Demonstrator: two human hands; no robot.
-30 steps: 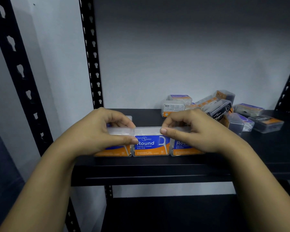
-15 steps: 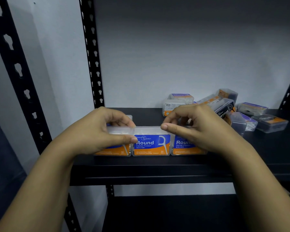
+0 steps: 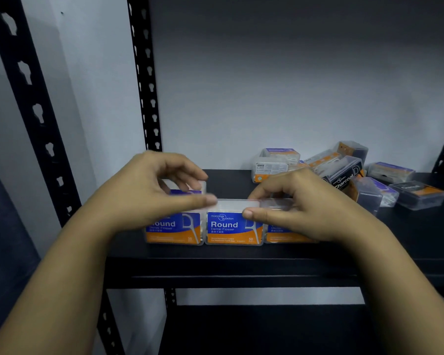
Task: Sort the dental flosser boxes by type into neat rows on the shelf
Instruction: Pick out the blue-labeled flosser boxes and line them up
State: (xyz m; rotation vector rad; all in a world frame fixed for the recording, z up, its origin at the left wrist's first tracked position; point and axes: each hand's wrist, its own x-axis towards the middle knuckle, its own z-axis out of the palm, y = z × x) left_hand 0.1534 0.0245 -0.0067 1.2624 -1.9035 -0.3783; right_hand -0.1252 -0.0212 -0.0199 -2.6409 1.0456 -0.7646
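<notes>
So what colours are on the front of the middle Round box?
The middle Round box is blue on top and orange below, with white writing, seen from the head camera.

Black slotted upright point(image 3: 144, 80) at rear, 2nd upright point(image 3: 28, 80) nearer, grey wall point(image 3: 292, 85) behind.

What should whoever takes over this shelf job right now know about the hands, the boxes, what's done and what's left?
Left hand: thumb and fingers curled over the leftmost clear plastic blue-and-orange "Round" flosser box; grip unclear.
Right hand: fingers on top of the rightmost Round box, thumb against the middle Round box.
Done: three Round boxes stand side by side at the front edge of the black metal shelf; another box sits behind the left one.
Left: the jumbled pile of mixed boxes at back right, including black Charcoal ones, is unsorted.
</notes>
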